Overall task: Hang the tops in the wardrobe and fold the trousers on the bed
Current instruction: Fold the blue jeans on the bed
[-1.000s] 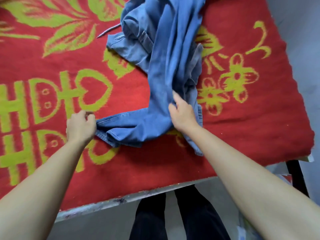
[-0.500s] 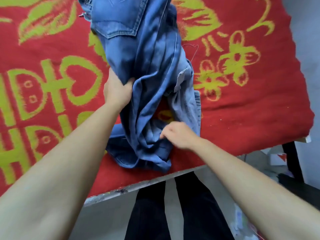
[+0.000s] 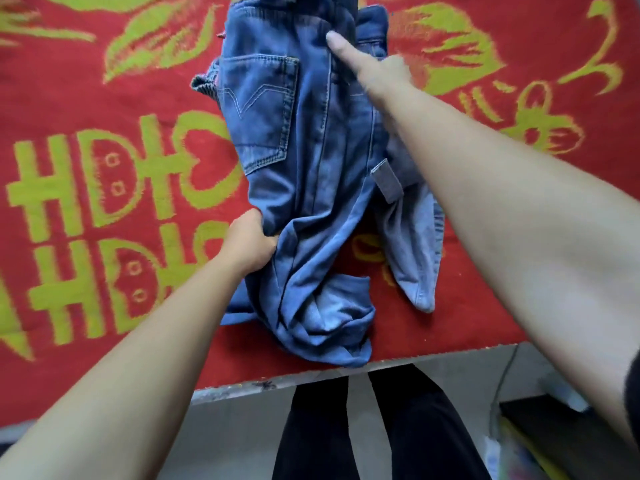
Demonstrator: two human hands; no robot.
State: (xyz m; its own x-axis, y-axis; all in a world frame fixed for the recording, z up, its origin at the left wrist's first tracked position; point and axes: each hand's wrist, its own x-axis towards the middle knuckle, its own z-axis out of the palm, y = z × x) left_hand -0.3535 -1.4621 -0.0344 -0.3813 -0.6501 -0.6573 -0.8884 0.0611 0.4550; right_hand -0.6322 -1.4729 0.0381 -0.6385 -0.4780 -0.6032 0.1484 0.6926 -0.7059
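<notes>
Trousers (image 3: 311, 168) of blue denim lie bunched on the red blanket (image 3: 104, 209) of the bed, running from the top of the view down to the near edge. 1 back pocket (image 3: 259, 109) faces up on the left side. My left hand (image 3: 251, 242) grips the left edge of the denim below that pocket, fingers curled into the cloth. My right hand (image 3: 381, 72) is farther up, near the waistband, with 1 digit stretched flat along the fabric. Its other fingers are hidden against a fold, so I cannot tell whether they hold cloth or only rest there.

The waistband runs out of view at the top. The lower legs are crumpled into a heap near the bed edge (image 3: 242, 386), so I cannot follow each leg apart. A pale cuff (image 3: 420, 296) sticks out to the right, partly under my right forearm, and a belt loop (image 3: 386, 183) stands out just beside that arm.

The heap almost touches the near edge. Open blanket spreads wide to the left and to the right of the denim. Below the edge are grey floor (image 3: 242, 438) and blurred clutter at lower right.
</notes>
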